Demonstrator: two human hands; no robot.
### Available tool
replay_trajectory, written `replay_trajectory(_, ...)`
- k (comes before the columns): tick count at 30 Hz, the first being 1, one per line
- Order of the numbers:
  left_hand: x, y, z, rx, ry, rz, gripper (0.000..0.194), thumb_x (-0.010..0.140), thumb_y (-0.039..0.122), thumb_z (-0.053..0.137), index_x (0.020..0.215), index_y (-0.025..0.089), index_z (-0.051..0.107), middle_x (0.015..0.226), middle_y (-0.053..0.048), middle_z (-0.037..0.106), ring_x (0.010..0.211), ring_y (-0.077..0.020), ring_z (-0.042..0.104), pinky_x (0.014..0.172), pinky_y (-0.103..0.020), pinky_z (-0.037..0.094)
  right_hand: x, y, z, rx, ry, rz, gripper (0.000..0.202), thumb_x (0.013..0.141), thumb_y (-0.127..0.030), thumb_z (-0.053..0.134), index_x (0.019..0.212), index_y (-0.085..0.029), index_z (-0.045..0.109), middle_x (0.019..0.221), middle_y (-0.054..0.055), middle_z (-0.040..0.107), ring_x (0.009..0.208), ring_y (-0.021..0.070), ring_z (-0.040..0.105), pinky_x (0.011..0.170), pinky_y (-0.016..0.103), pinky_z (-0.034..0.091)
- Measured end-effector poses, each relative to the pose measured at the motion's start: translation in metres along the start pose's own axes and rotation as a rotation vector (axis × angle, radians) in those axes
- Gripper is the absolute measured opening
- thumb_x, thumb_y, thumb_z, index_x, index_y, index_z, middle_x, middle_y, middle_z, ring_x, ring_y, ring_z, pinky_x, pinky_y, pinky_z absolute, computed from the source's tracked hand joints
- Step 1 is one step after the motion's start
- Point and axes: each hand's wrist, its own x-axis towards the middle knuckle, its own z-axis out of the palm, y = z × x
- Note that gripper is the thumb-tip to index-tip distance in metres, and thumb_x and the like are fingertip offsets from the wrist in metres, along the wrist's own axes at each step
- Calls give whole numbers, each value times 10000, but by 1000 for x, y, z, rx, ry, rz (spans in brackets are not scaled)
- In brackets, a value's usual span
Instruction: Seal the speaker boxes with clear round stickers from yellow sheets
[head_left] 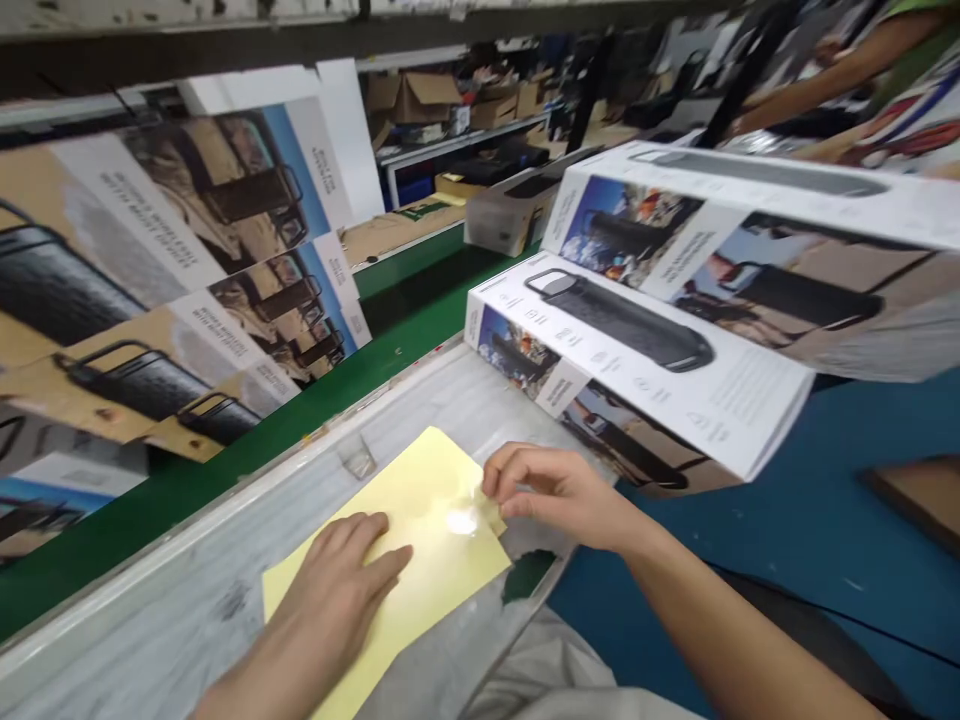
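Note:
A glossy yellow sheet (pixel 427 580) lies at a slant on the pale, marbled worktop. My left hand (pixel 337 580) rests flat on its left part, fingers spread. At the sheet's right edge my right hand (pixel 551 495) has thumb and fingertips pinched together on a small, thin, see-through piece; whether it is a sticker or part of the sheet I cannot tell. A small clear square (pixel 358 458) lies on the worktop just beyond the sheet. Right behind my right hand, a white printed box (pixel 630 350) picturing a black speaker overhangs the worktop.
A second printed box (pixel 750 240) stands behind the first. On the left, several similar boxes (pixel 172 280) are stacked on a green surface (pixel 420 300), with another box (pixel 510 210) further along it. At top right, a person's arm (pixel 862 70) reaches across. Open cartons (pixel 427 95) stand on a shelf behind.

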Motion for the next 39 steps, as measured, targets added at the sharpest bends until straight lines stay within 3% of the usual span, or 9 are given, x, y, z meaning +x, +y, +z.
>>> replay_trajectory(3,70,-12,-26,-139,-129,-13,366,1062,267,427,834,206,706,773,-27,666,706,-175,634,756,-306,510,-25,-22,-15,-73,204,66,249,935,-442,724,850,-212,685,843,67,683,802,207,664,721,340,576)
replay_trajectory(5,139,-15,-29,-181,33,48,222,1029,327,531,1061,194,706,1052,-88,719,967,-236,683,867,-354,530,-36,-34,-25,-215,321,84,216,942,-449,707,936,-234,684,855,61,685,786,206,666,694,331,583)
replay_trajectory(8,244,-7,-10,-214,237,281,659,846,416,805,1418,202,558,1596,-195,428,1490,-374,378,1195,-567,327,-41,-47,-42,-424,465,55,214,954,-436,681,1061,-257,636,887,49,684,760,197,667,655,318,583)
replay_trajectory(10,294,1,8,-225,242,377,795,753,432,885,1439,220,544,1622,-190,404,1537,-393,296,1234,-656,178,-36,-50,-54,-584,533,22,206,957,-416,665,1073,-258,604,898,47,680,767,202,664,662,328,575)
replay_trajectory(12,319,7,23,-239,245,409,758,728,431,904,1383,215,590,1544,-175,516,1488,-368,393,1243,-646,153,-25,-52,-67,-756,582,-6,183,958,-396,645,1053,-254,578,876,42,668,759,206,646,670,342,557)
replay_trajectory(15,320,10,34,-241,323,404,658,749,463,882,1303,204,641,1436,-154,614,1367,-327,521,1220,-559,248,-5,-50,-81,-938,573,-31,167,951,-365,620,1046,-242,555,843,31,641,711,195,603,653,339,519)
replay_trajectory(20,300,12,36,-216,409,375,633,731,504,882,1246,201,672,1347,-124,658,1250,-315,558,1140,-502,327,17,-38,-88,-1052,492,-59,182,934,-258,581,1110,-224,555,832,20,609,709,193,590,653,320,471)
replay_trajectory(32,301,19,38,-230,386,327,633,763,464,872,1291,219,624,1381,-125,613,1281,-336,528,1157,-531,299,25,-17,-95,-1199,518,-84,246,916,-155,548,1150,-230,534,866,46,585,813,255,577,714,354,460)
replay_trajectory(39,304,19,40,-238,415,339,609,762,473,868,1254,198,639,1374,-130,622,1278,-329,532,1152,-517,318,22,-8,-96,-1339,549,-47,456,904,-136,557,1348,-188,468,1084,147,573,964,336,554,827,460,491)
